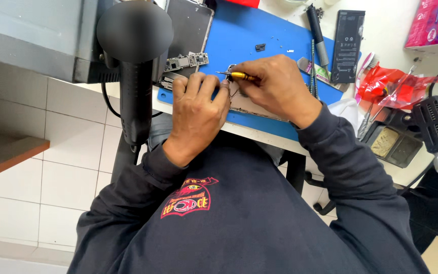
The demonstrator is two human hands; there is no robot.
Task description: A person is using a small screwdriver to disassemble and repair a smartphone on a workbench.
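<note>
White tiled floor under white worktop w/ blue mat; brown shelf at left.

opened phone mostly hidden, screwdriver tip unseen

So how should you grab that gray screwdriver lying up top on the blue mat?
Pinch the gray screwdriver around its thick handle, coming from above. It lies flat at the blue mat edge with its thin tip pointing toward the person, and the handle's upper end looks free of the black battery beside it.
</note>
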